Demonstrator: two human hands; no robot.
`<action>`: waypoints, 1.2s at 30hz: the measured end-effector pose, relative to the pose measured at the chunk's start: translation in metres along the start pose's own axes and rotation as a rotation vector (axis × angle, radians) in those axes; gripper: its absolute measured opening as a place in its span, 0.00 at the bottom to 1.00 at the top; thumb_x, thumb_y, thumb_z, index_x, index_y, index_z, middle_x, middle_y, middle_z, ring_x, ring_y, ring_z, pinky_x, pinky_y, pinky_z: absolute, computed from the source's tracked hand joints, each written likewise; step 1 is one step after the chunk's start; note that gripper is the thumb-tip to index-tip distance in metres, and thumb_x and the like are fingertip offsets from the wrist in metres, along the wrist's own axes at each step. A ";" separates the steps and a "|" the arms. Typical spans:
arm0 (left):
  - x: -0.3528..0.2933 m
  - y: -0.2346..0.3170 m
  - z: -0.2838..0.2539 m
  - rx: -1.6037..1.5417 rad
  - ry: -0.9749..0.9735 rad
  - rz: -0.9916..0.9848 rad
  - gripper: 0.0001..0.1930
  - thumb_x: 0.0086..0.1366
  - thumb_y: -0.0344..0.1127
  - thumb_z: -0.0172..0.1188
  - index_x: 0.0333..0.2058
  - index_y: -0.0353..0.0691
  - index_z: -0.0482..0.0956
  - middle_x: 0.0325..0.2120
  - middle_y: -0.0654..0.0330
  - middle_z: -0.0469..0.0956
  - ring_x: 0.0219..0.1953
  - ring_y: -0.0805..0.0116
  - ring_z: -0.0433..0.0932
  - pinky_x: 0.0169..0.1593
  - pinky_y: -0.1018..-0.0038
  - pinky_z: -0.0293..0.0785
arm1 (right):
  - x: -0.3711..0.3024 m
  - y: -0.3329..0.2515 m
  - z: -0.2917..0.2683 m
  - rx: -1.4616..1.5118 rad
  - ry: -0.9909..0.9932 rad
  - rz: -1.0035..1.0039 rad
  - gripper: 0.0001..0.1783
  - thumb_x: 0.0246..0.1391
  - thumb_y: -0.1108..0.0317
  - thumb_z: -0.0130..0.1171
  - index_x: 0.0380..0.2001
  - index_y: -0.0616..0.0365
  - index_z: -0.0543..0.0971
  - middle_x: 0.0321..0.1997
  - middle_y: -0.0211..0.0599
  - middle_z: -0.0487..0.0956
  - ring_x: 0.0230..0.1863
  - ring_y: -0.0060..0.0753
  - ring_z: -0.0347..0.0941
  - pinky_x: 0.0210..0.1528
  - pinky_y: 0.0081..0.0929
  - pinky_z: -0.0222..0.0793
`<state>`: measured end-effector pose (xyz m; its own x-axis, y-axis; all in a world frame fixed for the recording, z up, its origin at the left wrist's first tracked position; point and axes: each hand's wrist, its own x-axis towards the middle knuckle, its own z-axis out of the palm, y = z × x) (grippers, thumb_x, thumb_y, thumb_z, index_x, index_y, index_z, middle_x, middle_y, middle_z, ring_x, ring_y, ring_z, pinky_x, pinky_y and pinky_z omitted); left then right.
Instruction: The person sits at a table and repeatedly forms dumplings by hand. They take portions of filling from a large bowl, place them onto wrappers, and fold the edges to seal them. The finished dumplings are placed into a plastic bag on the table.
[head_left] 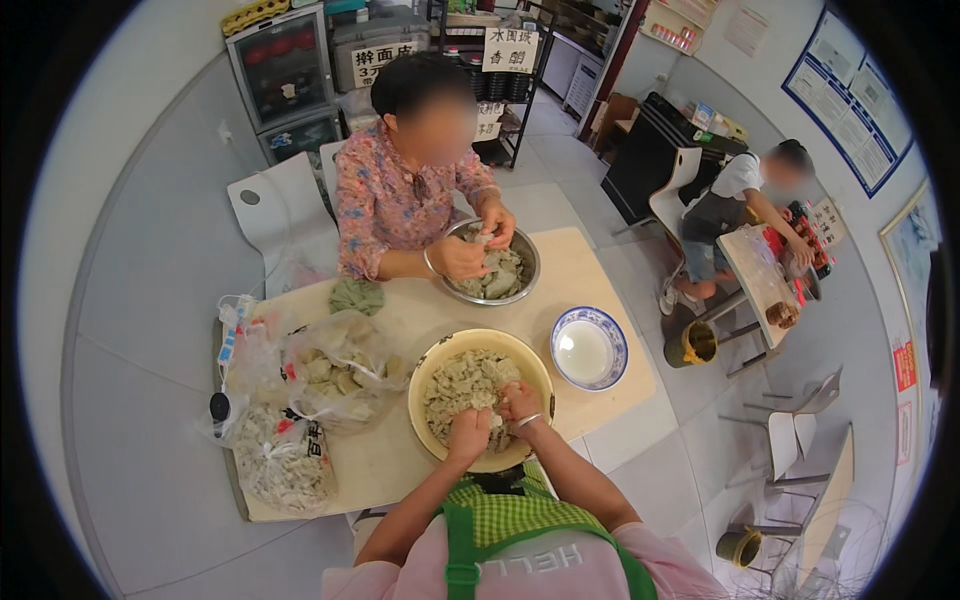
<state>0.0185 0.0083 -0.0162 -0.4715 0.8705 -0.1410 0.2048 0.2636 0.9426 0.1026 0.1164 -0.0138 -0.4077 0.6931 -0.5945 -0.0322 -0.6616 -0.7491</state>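
Note:
In front of me stands a cream enamel basin (pixel 540 372) with a worn dark rim, partly filled with torn greyish-green bread-like pieces (pixel 465 385). Both my hands are inside it, close together. My left hand (pixel 470 434) is closed, its fingertips low among the pieces. A bracelet circles the wrist of my right hand (pixel 520 402), whose curled fingers pinch a pale piece beside the left one. Exactly what lies in the fingers is partly hidden. To the right of the basin sits a blue-and-white bowl (pixel 590 348) of whitish liquid.
Across the table (pixel 400 310), a person in a floral shirt works over a steel bowl (pixel 537 270) of similar pieces. Plastic bags (pixel 285 465) of pieces, a green bundle (pixel 357 296) and a power strip (pixel 232 335) lie left. Another person sits at a far right table (pixel 745 265).

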 end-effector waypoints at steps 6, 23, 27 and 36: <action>0.004 0.013 -0.012 -0.146 -0.166 -0.301 0.16 0.62 0.41 0.45 0.24 0.32 0.69 0.13 0.57 0.66 0.14 0.64 0.65 0.22 0.66 0.61 | -0.033 -0.031 0.021 -0.687 -0.436 -0.735 0.14 0.50 0.62 0.53 0.41 0.52 0.72 0.23 0.27 0.71 0.20 0.16 0.63 0.18 0.12 0.56; 0.006 0.017 -0.017 -0.650 -0.034 -0.349 0.11 0.60 0.39 0.51 0.33 0.37 0.70 0.21 0.65 0.68 0.21 0.79 0.67 0.22 0.82 0.64 | -0.024 -0.011 -0.001 -0.454 -0.439 -0.209 0.16 0.52 0.63 0.52 0.44 0.54 0.68 0.31 0.30 0.72 0.26 0.18 0.69 0.23 0.14 0.65; -0.002 0.028 -0.019 -0.595 -0.042 -0.298 0.10 0.60 0.38 0.51 0.36 0.37 0.70 0.25 0.64 0.69 0.25 0.78 0.69 0.26 0.82 0.69 | -0.028 -0.007 0.003 -0.384 -0.440 -0.200 0.14 0.53 0.64 0.51 0.41 0.57 0.69 0.31 0.30 0.73 0.27 0.21 0.72 0.24 0.16 0.68; 0.002 0.002 -0.005 -0.278 0.124 -0.132 0.14 0.61 0.41 0.49 0.29 0.33 0.68 0.17 0.57 0.69 0.19 0.71 0.70 0.23 0.74 0.65 | -0.028 0.004 0.009 -0.733 -0.295 -0.490 0.10 0.50 0.72 0.50 0.37 0.63 0.70 0.24 0.33 0.74 0.24 0.20 0.72 0.26 0.19 0.69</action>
<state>0.0136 0.0080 -0.0129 -0.5827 0.7746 -0.2458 -0.0988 0.2327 0.9675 0.1052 0.0916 0.0021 -0.7200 0.6798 -0.1396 0.2812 0.1019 -0.9542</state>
